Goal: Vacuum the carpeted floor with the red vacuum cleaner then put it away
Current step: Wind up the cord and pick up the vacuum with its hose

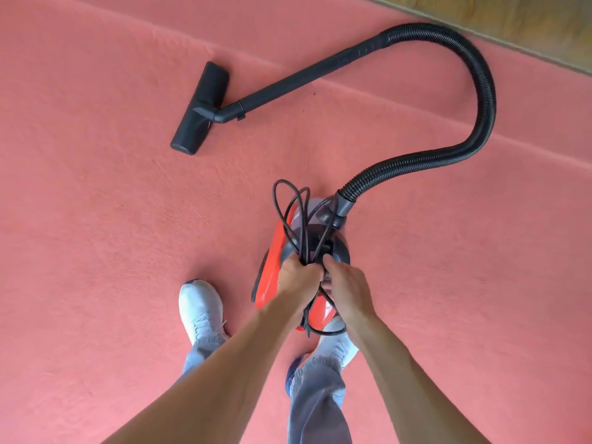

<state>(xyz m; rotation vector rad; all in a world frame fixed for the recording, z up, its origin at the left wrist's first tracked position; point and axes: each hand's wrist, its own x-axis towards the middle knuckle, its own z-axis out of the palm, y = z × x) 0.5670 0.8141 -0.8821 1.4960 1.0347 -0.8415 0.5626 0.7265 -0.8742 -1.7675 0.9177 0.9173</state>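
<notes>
The red vacuum cleaner [272,261] stands on the pink carpet [96,203] just in front of my feet. Its ribbed black hose [480,100] arcs away to the right and back to a rigid black wand [288,83], which ends in the floor nozzle [200,108] lying flat on the carpet at upper left. My left hand [296,277] grips a bundle of looped black power cord [293,213] above the vacuum body. My right hand [344,288] holds the same cord bundle right beside it. Loops of cord stick up beyond the hands and hang below them.
A wooden floor or skirting strip [528,24] borders the carpet at the upper right. Raised seams run diagonally across the carpet. My white shoes [200,310] and grey trouser legs stand at the bottom centre, close behind the vacuum.
</notes>
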